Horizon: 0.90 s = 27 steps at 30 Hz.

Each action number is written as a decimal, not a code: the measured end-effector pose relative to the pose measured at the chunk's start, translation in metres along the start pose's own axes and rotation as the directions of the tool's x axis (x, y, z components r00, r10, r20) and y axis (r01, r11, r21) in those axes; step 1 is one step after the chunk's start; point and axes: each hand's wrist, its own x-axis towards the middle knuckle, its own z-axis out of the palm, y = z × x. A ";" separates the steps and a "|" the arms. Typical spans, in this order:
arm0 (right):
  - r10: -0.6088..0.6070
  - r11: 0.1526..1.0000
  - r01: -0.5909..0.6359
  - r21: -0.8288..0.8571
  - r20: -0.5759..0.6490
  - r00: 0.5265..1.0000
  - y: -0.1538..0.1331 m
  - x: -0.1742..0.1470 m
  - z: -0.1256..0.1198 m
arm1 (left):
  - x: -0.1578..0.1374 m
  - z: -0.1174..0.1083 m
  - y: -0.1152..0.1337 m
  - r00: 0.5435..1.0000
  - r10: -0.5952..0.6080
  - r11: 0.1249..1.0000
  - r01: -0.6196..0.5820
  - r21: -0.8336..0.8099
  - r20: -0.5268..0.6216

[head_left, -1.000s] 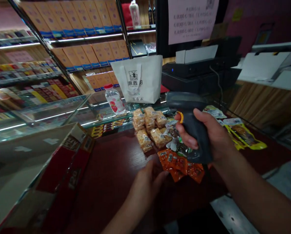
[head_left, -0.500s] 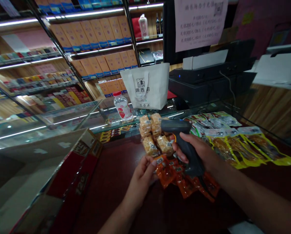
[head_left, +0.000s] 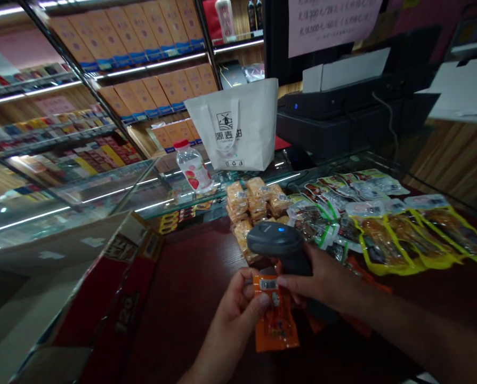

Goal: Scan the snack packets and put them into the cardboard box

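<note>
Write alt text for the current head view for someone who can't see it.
The left hand holds an orange packet with a barcode label; the right hand, gripping a dark scanner, is at the packet's edge. Beyond are clear-wrapped tan blocks and yellow-edged packs on a dark red tabletop, then a red-capped bottle and a white bag.

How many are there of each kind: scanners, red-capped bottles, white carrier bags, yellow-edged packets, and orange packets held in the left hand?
Scanner: 1
Red-capped bottle: 1
White carrier bag: 1
Yellow-edged packets: 3
Orange packet in left hand: 1 (others, partly hidden, not counted)
Total: 7
</note>
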 end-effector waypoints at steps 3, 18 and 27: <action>-0.014 0.999 0.014 0.030 -0.008 1.000 0.000 0.002 -0.005 | -0.002 0.000 0.004 0.993 -0.085 0.996 0.082 0.035 0.084; -0.049 0.985 0.064 0.162 -0.099 0.994 -0.011 0.000 -0.008 | 0.010 -0.019 0.017 0.907 0.200 0.958 -0.102 0.268 -0.371; -0.011 0.988 -0.001 0.156 0.075 0.997 0.009 -0.011 -0.001 | 0.018 -0.034 0.013 0.812 0.365 0.891 -0.163 0.424 -0.455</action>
